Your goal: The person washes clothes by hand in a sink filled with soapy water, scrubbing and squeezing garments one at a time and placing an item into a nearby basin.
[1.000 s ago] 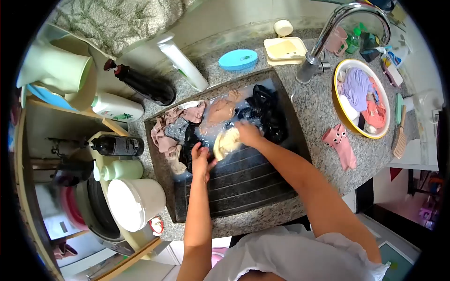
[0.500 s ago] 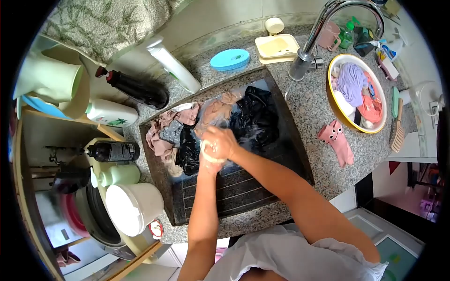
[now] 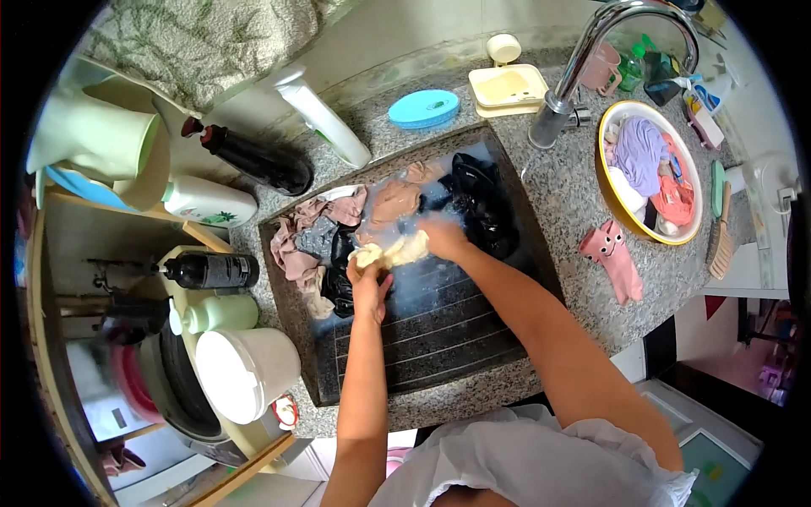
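A small wet cream-coloured cloth (image 3: 404, 251) stretches between my hands over the dark stone sink (image 3: 422, 355); its exact kind does not show. My left hand (image 3: 368, 286) pinches its left end between thumb and fingers. At the right end, my right hand (image 3: 446, 236) is closed on it, its fingers partly blurred. Below and beyond them, black clothes (image 3: 483, 207) and tan cloth (image 3: 395, 203) lie in cloudy water. Dusty-pink clothes (image 3: 296, 249) are heaped along the sink's left side.
A chrome faucet (image 3: 553, 118) rises behind the sink. On the right counter are a yellow-rimmed basin (image 3: 605, 182) of clothes, a pink sock (image 3: 617, 266) and a brush (image 3: 720, 245). A white bucket (image 3: 245, 376), dark bottle (image 3: 253, 160) and blue soap box (image 3: 424, 108) stand around it.
My hands were pressed together around something soapy; now they are apart, the right one moved rightward, with the cream cloth drawn out between them. The view has shifted slightly.
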{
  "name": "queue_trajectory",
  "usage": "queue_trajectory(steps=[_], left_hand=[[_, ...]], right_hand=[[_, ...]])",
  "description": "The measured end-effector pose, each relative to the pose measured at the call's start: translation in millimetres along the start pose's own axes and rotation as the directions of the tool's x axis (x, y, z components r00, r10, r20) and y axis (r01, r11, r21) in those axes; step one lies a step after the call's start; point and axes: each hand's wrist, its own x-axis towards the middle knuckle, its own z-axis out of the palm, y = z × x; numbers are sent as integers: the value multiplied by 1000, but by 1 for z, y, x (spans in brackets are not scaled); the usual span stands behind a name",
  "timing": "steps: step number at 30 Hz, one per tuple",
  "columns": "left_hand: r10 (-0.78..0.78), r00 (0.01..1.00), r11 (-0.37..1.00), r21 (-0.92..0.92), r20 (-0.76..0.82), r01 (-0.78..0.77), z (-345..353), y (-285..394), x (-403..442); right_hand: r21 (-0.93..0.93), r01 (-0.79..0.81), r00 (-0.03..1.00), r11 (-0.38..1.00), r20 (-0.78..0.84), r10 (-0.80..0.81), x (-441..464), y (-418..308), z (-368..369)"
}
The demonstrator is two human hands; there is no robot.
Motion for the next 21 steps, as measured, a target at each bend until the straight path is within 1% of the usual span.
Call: queue_trajectory(steps=[1, 2, 3, 4, 5, 6, 7, 8, 9, 10, 12, 13, 14, 15, 16, 17, 18, 19, 20, 21], left_hand=[[-55, 998, 996, -63, 6, 55, 7, 4, -7], [-56, 998, 997, -57, 10, 56, 9, 9, -6], [-150, 971, 971, -158, 187, 180, 10, 15, -5], [-217, 905, 919, -236, 366, 316, 10, 18, -2], [-56, 896, 960, -224, 440, 170, 5, 9, 13], [-203, 875, 913, -239, 440, 332, 7, 17, 20], [-276, 754, 823, -258, 596, 506, -3, 15, 35], [-315, 601, 709, -239, 735, 664, -13, 10, 48], [108, 913, 963, -268, 394, 2, -10, -5, 17], [109, 913, 964, -265, 394, -1, -2, -5, 10], [51, 927, 945, -317, 372, 75, 10, -4, 0], [20, 932, 932, -345, 362, 113, 15, -4, -3], [-12, 936, 914, -375, 352, 153, 19, -5, -5], [-45, 938, 893, -407, 344, 192, 22, -6, -6], [-79, 939, 869, -439, 336, 230, 23, -8, -6], [-43, 909, 866, -438, 414, 240, 21, -7, -6], [-40, 910, 865, -442, 412, 238, 17, -5, -6], [-92, 925, 892, -382, 368, 241, 11, -2, -7], [-140, 938, 914, -323, 318, 246, 2, 1, -8], [-105, 965, 956, -242, 241, 165, -9, 2, -7]], right_hand=[[38, 23, 1000, 999, -12, -22, 8, -13, -6], [75, 43, 999, 996, -25, -41, 12, -29, -15], [165, 250, 966, 954, -113, -233, -2, -60, -38], [229, 450, 888, 863, -213, -406, -21, -93, -52], [272, 522, 842, 808, -314, -438, -30, -116, -38], [307, 594, 787, 743, -414, -458, -40, -134, -25], [235, 628, 765, 742, -362, -533, -54, -154, -36], [164, 662, 739, 731, -304, -601, -64, -171, -48], [105, 678, 709, 727, -355, -610, -65, -176, -44], [105, 679, 707, 726, -359, -609, -61, -171, -40], [13, 637, 680, 771, -480, -554, -43, -147, -24], [155, 544, 779, 824, -458, -428, -31, -133, -16], [60, 462, 778, 885, -506, -371, -23, -118, -17], [155, 327, 854, 932, -472, -220, -20, -111, -25], [178, 356, 812, 917, -544, -210, -13, -98, -27], [184, 309, 837, 933, -519, -175, -10, -85, -28], [161, 306, 822, 938, -541, -176, -8, -72, -29], [86, 275, 829, 958, -525, -191, -7, -59, -28], [-19, 214, 867, 977, -456, -198, -9, -44, -28], [-78, 152, 903, 985, -393, -170, -15, -37, -33]])
